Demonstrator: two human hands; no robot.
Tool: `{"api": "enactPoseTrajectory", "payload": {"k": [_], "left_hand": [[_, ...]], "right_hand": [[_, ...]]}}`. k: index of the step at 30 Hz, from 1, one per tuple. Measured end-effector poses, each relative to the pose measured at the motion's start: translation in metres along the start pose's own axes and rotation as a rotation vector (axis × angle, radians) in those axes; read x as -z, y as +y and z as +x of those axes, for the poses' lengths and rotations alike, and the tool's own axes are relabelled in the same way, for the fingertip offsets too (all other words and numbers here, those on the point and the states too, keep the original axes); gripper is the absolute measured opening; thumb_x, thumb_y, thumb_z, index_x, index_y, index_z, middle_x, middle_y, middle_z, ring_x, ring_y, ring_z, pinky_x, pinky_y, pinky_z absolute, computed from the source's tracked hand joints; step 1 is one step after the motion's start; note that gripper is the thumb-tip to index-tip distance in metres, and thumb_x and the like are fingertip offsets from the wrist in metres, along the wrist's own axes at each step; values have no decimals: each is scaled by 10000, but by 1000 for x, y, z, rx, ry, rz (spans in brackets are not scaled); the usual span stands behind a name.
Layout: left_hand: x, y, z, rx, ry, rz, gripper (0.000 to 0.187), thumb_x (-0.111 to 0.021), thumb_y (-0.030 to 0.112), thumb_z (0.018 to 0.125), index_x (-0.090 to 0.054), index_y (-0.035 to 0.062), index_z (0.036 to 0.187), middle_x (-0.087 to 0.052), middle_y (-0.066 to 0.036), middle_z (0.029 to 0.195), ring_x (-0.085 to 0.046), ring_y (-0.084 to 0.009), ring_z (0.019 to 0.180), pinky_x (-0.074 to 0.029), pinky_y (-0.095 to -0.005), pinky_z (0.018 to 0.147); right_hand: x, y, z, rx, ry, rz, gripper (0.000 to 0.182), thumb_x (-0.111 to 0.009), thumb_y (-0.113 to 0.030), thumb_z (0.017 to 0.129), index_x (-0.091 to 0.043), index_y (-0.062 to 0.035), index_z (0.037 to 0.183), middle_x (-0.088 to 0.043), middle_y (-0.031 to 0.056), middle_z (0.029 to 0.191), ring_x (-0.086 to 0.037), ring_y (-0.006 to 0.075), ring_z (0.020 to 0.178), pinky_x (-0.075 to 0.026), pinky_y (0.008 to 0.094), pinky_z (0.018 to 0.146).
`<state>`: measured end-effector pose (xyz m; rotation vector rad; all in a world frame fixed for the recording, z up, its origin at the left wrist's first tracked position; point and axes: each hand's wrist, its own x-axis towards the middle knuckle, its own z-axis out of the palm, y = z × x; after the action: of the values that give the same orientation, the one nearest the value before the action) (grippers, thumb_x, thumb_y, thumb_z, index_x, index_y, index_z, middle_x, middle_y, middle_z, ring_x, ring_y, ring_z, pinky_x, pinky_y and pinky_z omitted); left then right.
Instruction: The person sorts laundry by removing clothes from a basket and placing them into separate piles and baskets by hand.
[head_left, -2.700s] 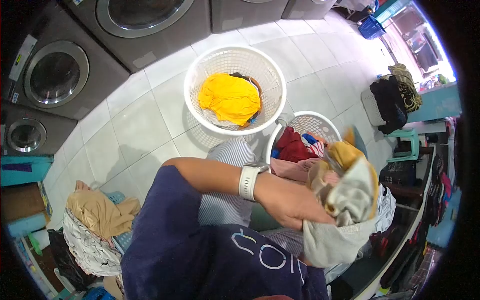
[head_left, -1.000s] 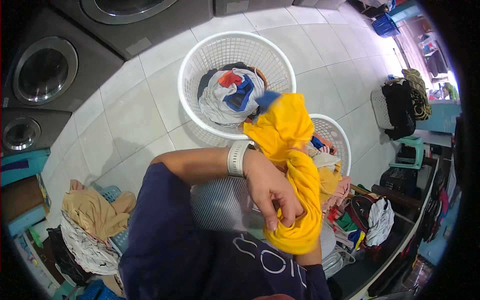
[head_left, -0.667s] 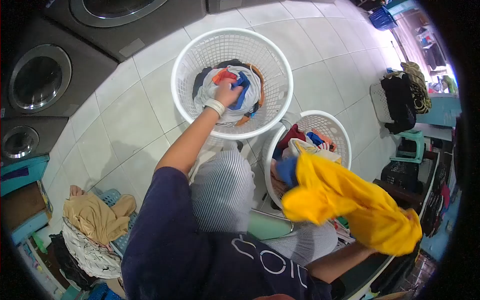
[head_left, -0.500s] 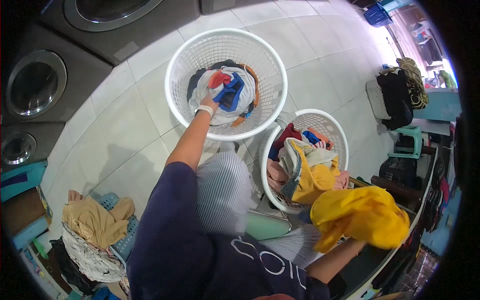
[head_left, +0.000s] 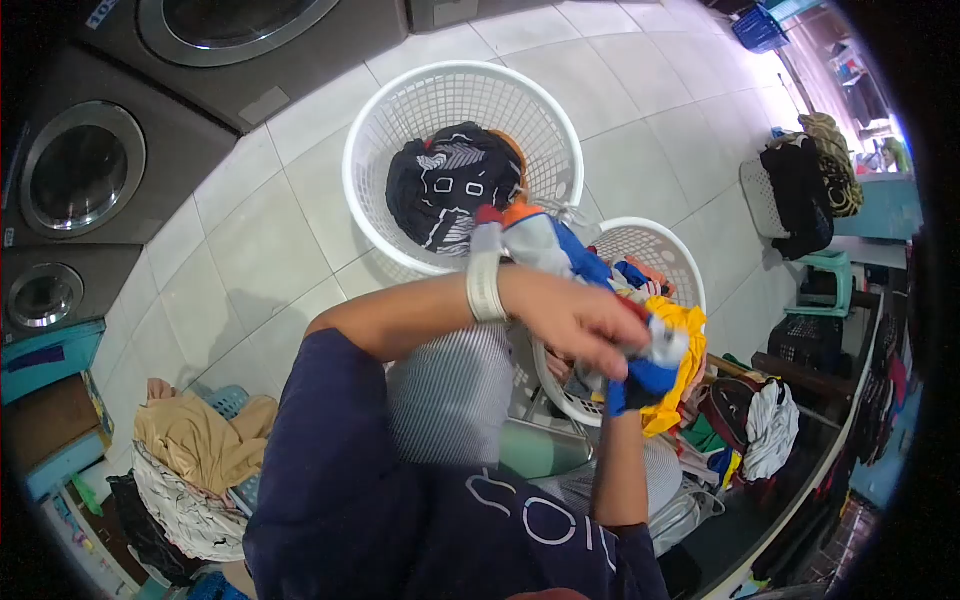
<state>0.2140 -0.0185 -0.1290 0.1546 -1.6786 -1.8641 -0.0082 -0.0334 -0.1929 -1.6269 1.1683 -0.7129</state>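
My left hand (head_left: 575,320), with a pale band (head_left: 486,288) on its wrist, reaches across to the right, its fingers blurred and closed on a blue, white and grey garment (head_left: 575,252). One end of this garment trails near the rim of the upper white laundry basket (head_left: 362,215). The garment covers my right hand, so its fingers are hidden; the right forearm (head_left: 620,465) rises beneath. A yellow garment (head_left: 685,375) hangs beside both hands, over the edge of the lower white basket (head_left: 690,260). Black-and-white clothing (head_left: 455,185) lies in the upper basket.
Front-loading machines (head_left: 85,170) line the left side. Tan and white clothes (head_left: 200,440) cover a basket at lower left. Several garments (head_left: 770,430) lie on a surface at right. A green stool (head_left: 828,280) and a basket of dark clothing (head_left: 795,195) stand farther right.
My left hand has come out of the upper basket with the blue and grey garment, baring the black clothing there. My right hand has moved left and up toward it; the yellow garment is lower-spread now.
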Motion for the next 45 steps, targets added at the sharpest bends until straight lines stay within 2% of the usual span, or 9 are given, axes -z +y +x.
{"api": "enactPoseTrajectory", "payload": {"k": [6, 11, 15, 26, 29, 32, 34, 36, 45], "left_hand": [[59, -59, -100, 338, 1106, 611, 459, -601, 310, 862, -518, -12, 1179, -597, -118, 1076, -556, -229, 1038, -443, -324, 882], [16, -167, -185, 1225, 606, 1042, 645, -732, 511, 625, -574, 138, 1126, -591, -147, 1088, -569, -282, 1013, -437, -489, 867], [-18, -195, -182, 927, 910, 1448, 74, -599, 186, 729, -589, 142, 788, -609, -54, 699, -612, -278, 686, -416, -438, 562], [17, -243, -185, 1675, 602, 1182, 267, -560, 383, 786, -605, 203, 978, -651, -93, 1007, -629, -295, 943, -489, -444, 689], [19, -245, -184, 1737, 527, 987, 297, -534, 405, 801, -592, 219, 1025, -624, -65, 1105, -598, -288, 1026, -473, -453, 751], [18, -239, -189, 1729, 503, 947, 304, -529, 410, 803, -590, 220, 1032, -623, -64, 1108, -598, -291, 1027, -471, -456, 757], [18, -236, -191, 1702, 510, 968, 308, -526, 414, 804, -588, 221, 1037, -622, -64, 1110, -598, -293, 1027, -470, -458, 760], [15, -233, -193, 1671, 529, 981, 313, -522, 417, 806, -587, 222, 1042, -621, -63, 1112, -597, -295, 1027, -468, -460, 764], [5, -230, -198, 1474, 618, 1041, 334, -506, 433, 812, -581, 226, 1063, -618, -62, 1121, -596, -303, 1028, -461, -469, 779]], "right_hand": [[106, -65, 3, 207, 504, 205, 629, -674, -213, 752, -394, -80, 1299, -470, 151, 1251, -472, 310, 1140, -359, 424, 1000], [224, -134, -28, 274, 847, -224, 461, -557, -258, 828, -512, 20, 1193, -556, 171, 1172, -558, 246, 1060, -450, 366, 920], [260, -150, -28, 376, 765, 27, 356, -529, -125, 857, -508, 3, 1189, -597, 162, 1097, -587, 246, 996, -454, 368, 912], [373, -157, -55, 291, 804, -44, 314, -515, -73, 861, -528, -8, 1168, -604, 113, 1086, -571, 200, 986, -433, 325, 891], [381, -186, -63, 261, 808, -1193, 357, -503, -100, 796, -522, -16, 1142, -603, 234, 1007, -583, 374, 943, -449, 399, 826], [400, -224, -59, -175, 130, -1237, 385, -466, -266, 850, -542, 11, 1107, -609, 220, 1056, -585, 341, 997, -456, 373, 856], [361, -245, -63, -509, 474, -51, 396, -412, -330, 896, -573, -27, 1093, -641, 152, 1026, -631, 266, 926, -491, 363, 824], [365, -255, -64, -342, 257, 327, 353, -360, -268, 940, -571, -40, 1108, -641, 111, 1036, -644, 212, 892, -514, 341, 815], [394, -233, -57, -177, 7, 926, 276, -470, -130, 915, -503, 86, 1083, -626, 187, 991, -653, 254, 869, -585, 337, 705]]}}
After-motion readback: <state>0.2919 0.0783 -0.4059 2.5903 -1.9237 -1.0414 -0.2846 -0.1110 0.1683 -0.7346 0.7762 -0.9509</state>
